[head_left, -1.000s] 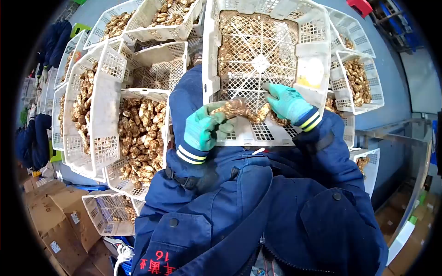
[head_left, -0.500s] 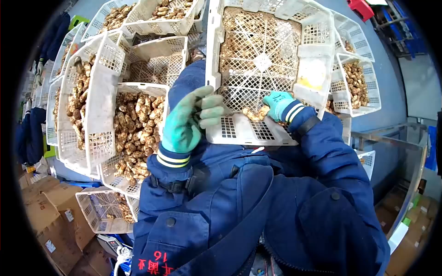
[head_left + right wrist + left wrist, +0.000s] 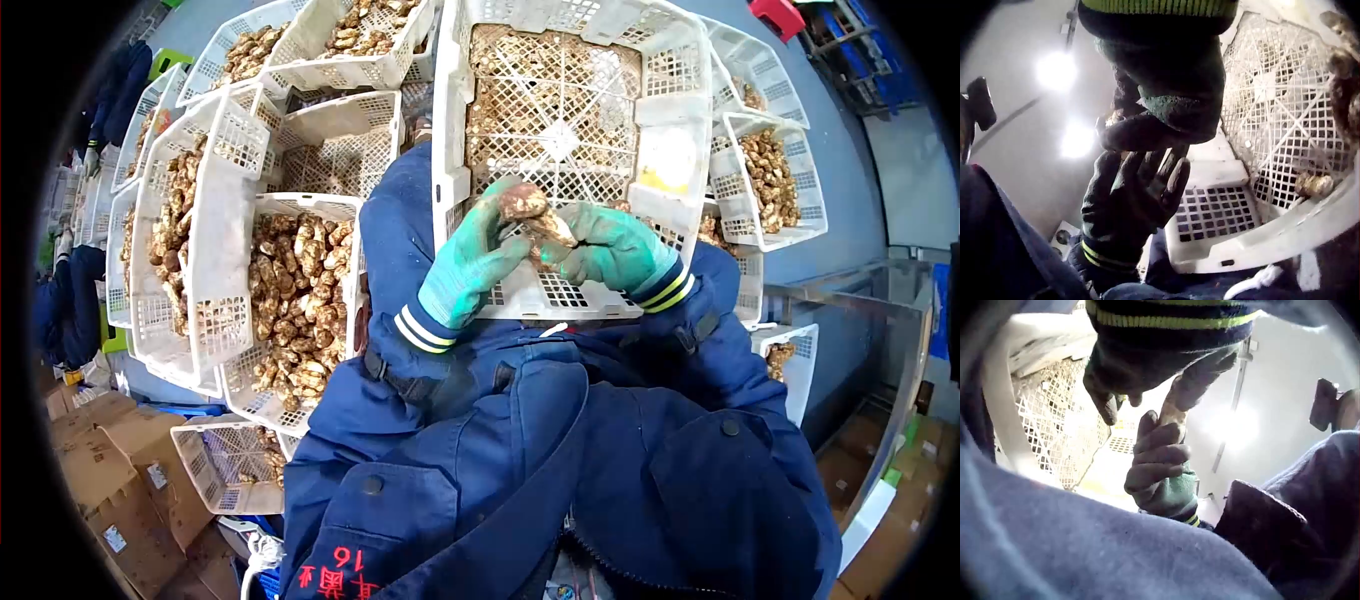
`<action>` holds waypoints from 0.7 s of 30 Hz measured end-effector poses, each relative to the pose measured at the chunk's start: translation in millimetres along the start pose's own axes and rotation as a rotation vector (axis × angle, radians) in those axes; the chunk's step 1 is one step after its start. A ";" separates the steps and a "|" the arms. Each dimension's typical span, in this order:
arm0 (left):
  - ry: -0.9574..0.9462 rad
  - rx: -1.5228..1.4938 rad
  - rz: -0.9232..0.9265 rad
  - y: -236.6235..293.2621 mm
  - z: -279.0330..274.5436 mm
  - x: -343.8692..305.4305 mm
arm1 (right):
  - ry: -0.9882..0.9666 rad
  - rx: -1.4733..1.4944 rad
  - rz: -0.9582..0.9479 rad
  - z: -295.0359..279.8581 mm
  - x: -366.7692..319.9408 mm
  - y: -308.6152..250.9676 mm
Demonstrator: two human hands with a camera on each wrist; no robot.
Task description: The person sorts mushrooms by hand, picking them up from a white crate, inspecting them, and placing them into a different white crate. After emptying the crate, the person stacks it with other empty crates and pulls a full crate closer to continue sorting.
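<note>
Above the front of a white mesh crate [image 3: 580, 300], both green-gloved hands come together on a brown, pale-tipped mushroom [image 3: 553, 229]. The left hand [image 3: 468, 258] grips it from the left, with a darker brown rounded part [image 3: 522, 202] showing at the fingertips. From the other side, the right hand [image 3: 618, 250] pinches with thumb and curled fingers. A strip of the mushroom [image 3: 1174, 412] shows between the two gloves in the left wrist view. Gloves hide much of it in the right wrist view.
The crate stands over the person's lap, its mesh floor dotted with crumbs. A pale yellow patch [image 3: 670, 165] lies inside its right side. Crates of mushrooms [image 3: 300, 300] stand at left, another crate [image 3: 770, 180] at right. A metal frame [image 3: 850, 295] and cardboard boxes [image 3: 110, 450] flank the person.
The left hand held a mushroom a second ago, then was empty and further left; now it is back beside the right hand. The right hand has lifted a mushroom from the crate's near side.
</note>
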State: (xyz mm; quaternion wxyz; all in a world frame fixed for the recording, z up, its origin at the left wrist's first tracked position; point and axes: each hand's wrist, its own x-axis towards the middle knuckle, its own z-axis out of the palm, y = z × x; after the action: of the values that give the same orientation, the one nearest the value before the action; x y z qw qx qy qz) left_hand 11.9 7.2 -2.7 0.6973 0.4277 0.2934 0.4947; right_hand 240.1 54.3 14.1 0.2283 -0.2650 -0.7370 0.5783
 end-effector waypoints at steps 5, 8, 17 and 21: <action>0.002 -0.129 -0.052 -4.2 0.7 -1.2 | 0.209 0.725 0.507 36.4 5.9 -20.5; 0.106 -0.364 -0.138 -10.7 -4.6 -2.2 | 0.118 0.671 0.363 34.4 7.3 -17.2; 0.169 -0.608 -0.182 -11.2 -15.8 -4.1 | 0.051 -0.696 0.606 -9.4 21.5 34.5; 0.172 -0.691 -0.231 -15.7 -26.9 -5.7 | -0.300 -0.824 0.663 11.9 59.0 24.5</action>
State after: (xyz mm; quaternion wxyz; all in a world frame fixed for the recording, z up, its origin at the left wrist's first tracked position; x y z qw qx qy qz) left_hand -5.5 7.8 -29.2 0.8245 0.0881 0.2129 0.5169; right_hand 191.0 88.9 -10.6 -0.1961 -0.4652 -0.8039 0.3144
